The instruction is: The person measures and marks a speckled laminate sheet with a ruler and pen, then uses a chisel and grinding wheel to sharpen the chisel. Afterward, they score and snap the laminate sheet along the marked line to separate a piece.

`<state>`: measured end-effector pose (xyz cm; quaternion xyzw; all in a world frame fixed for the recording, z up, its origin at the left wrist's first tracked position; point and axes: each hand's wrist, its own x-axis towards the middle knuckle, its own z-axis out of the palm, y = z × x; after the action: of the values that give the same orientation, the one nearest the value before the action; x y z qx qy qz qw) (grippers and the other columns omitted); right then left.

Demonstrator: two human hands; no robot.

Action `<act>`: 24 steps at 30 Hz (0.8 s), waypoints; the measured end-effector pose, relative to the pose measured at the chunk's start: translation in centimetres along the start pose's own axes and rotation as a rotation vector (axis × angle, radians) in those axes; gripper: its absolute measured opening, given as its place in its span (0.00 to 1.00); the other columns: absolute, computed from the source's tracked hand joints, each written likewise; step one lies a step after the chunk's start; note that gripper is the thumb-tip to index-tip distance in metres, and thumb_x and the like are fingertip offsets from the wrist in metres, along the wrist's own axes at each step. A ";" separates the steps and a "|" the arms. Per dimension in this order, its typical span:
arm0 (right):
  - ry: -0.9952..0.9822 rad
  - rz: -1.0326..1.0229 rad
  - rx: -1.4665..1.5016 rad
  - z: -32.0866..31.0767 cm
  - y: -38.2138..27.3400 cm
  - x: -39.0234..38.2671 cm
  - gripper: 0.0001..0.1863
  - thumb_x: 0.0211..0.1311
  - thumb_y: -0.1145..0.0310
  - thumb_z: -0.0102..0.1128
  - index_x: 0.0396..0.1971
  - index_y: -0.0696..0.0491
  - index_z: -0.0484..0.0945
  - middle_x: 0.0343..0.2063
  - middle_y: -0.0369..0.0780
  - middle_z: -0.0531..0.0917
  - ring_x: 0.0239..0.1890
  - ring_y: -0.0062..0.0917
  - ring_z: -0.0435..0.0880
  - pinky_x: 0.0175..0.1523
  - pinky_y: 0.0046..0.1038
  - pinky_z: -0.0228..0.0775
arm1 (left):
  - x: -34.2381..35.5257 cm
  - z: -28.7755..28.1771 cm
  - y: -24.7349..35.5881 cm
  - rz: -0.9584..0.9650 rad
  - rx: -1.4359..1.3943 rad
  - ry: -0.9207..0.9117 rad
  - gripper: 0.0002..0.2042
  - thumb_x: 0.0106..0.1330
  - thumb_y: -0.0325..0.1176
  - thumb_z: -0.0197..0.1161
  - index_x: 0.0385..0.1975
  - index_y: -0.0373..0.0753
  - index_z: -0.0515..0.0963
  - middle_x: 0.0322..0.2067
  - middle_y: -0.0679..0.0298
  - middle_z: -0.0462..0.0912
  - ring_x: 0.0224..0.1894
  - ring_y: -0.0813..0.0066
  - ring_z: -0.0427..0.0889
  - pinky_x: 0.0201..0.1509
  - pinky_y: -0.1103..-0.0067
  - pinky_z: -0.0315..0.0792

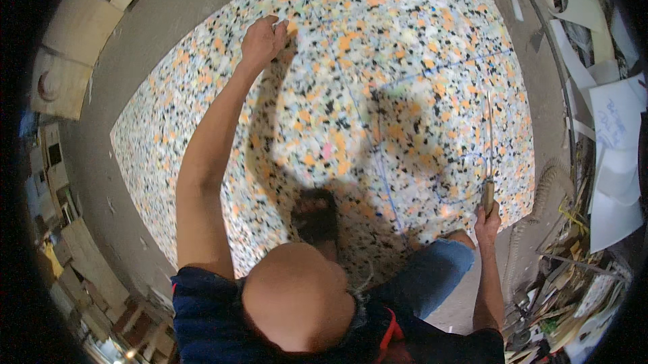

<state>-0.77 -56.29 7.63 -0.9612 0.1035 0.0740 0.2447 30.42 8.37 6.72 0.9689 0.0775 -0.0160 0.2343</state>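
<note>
A large speckled sheet of bonded foam (297,114), white with orange, black and yellow flecks, lies flat beneath me. Blue drawn lines cross it, some straight and some curved. My left hand (264,41) is over the far left part of the sheet, fingers curled together; whatever is between them is too small to make out. At the sheet's right edge, my right hand (487,223) is wrapped round the wooden handle of a long, thin-bladed knife (490,154). Its blade points away from me over the sheet.
My sandalled foot (316,215) rests on the foam, and my bent knee in jeans (432,273) is at the right. White offcuts (617,154) and scraps are piled along the right side. Wooden boards (71,23) line the left. Grey floor (111,182) surrounds the sheet.
</note>
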 end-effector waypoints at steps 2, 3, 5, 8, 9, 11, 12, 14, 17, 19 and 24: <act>-0.049 0.093 0.085 -0.1 -5.7 1.3 0.19 0.67 0.72 0.52 0.56 0.60 0.67 0.25 0.48 0.82 0.26 0.36 0.85 0.31 0.35 0.74 | 5.2 1.4 -1.9 0.075 0.023 0.165 0.25 0.71 0.46 0.53 0.51 0.27 0.77 0.47 0.39 0.80 0.49 0.47 0.81 0.52 0.58 0.75; -0.076 0.134 0.138 0.3 -8.9 1.9 0.20 0.66 0.73 0.52 0.57 0.60 0.67 0.25 0.48 0.82 0.26 0.36 0.85 0.31 0.35 0.74 | 7.5 2.1 -3.0 0.128 0.083 0.247 0.24 0.71 0.45 0.53 0.51 0.26 0.77 0.48 0.40 0.80 0.50 0.45 0.80 0.53 0.58 0.74; -0.072 -0.016 0.133 2.7 -15.9 3.9 0.23 0.66 0.72 0.53 0.60 0.60 0.66 0.25 0.48 0.81 0.25 0.35 0.84 0.30 0.34 0.74 | 12.1 3.2 -5.2 0.201 0.121 0.312 0.23 0.71 0.43 0.52 0.53 0.28 0.76 0.49 0.41 0.80 0.54 0.42 0.77 0.60 0.54 0.70; -0.131 -0.121 0.156 7.9 -25.5 7.4 0.23 0.68 0.69 0.53 0.60 0.57 0.66 0.28 0.51 0.84 0.28 0.40 0.86 0.34 0.36 0.76 | 16.5 4.5 -7.2 0.172 0.348 0.380 0.24 0.71 0.44 0.49 0.54 0.31 0.75 0.48 0.44 0.81 0.54 0.42 0.76 0.64 0.48 0.63; -0.279 -0.001 0.243 9.1 -28.2 8.5 0.23 0.67 0.70 0.54 0.61 0.56 0.65 0.35 0.55 0.84 0.36 0.45 0.87 0.39 0.37 0.77 | 17.3 4.6 -7.4 0.109 0.280 0.367 0.25 0.72 0.48 0.46 0.56 0.34 0.75 0.50 0.45 0.80 0.54 0.42 0.77 0.66 0.44 0.57; -0.150 -0.326 0.324 12.9 -33.0 11.4 0.24 0.67 0.73 0.56 0.62 0.56 0.65 0.37 0.53 0.82 0.32 0.36 0.83 0.35 0.35 0.73 | 18.5 4.2 -7.6 0.008 0.265 0.183 0.27 0.72 0.52 0.44 0.56 0.36 0.76 0.51 0.46 0.80 0.55 0.42 0.77 0.66 0.45 0.58; -0.176 -0.294 0.224 14.0 -34.9 12.8 0.24 0.68 0.74 0.53 0.63 0.57 0.64 0.39 0.54 0.82 0.34 0.40 0.84 0.37 0.37 0.74 | 19.0 3.5 -7.6 -0.060 0.251 0.060 0.28 0.73 0.54 0.43 0.56 0.36 0.76 0.52 0.47 0.80 0.55 0.43 0.77 0.65 0.45 0.58; -0.030 -0.520 0.257 16.2 -37.9 15.2 0.28 0.68 0.75 0.52 0.67 0.57 0.60 0.39 0.53 0.83 0.35 0.44 0.85 0.38 0.40 0.75 | 19.8 2.5 -7.5 -0.027 0.263 -0.022 0.30 0.72 0.57 0.41 0.57 0.38 0.76 0.53 0.47 0.79 0.56 0.44 0.77 0.65 0.45 0.60; -0.062 -0.547 0.228 17.4 -40.1 17.9 0.32 0.68 0.75 0.51 0.71 0.54 0.56 0.38 0.53 0.83 0.34 0.45 0.84 0.36 0.40 0.75 | 20.4 2.0 -7.4 0.026 0.160 -0.045 0.32 0.73 0.60 0.39 0.56 0.39 0.77 0.53 0.47 0.80 0.56 0.46 0.77 0.64 0.48 0.63; -0.196 -0.455 0.146 17.7 -40.8 18.9 0.34 0.68 0.76 0.51 0.73 0.51 0.53 0.36 0.53 0.83 0.31 0.44 0.84 0.34 0.39 0.74 | 20.5 2.1 -7.6 0.084 0.123 0.022 0.33 0.72 0.62 0.38 0.53 0.38 0.77 0.45 0.49 0.82 0.51 0.48 0.80 0.59 0.51 0.68; -0.174 -0.515 0.120 18.9 -41.9 20.7 0.36 0.69 0.75 0.52 0.74 0.45 0.52 0.30 0.50 0.81 0.25 0.38 0.80 0.28 0.38 0.71 | 20.7 2.9 -8.2 0.118 0.241 0.120 0.37 0.71 0.67 0.38 0.49 0.37 0.78 0.31 0.51 0.85 0.37 0.50 0.85 0.45 0.57 0.77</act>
<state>27.38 -14.44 6.26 -0.9297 -0.1615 0.0852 0.3200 49.62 17.22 -0.95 0.9922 0.0317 0.0468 0.1115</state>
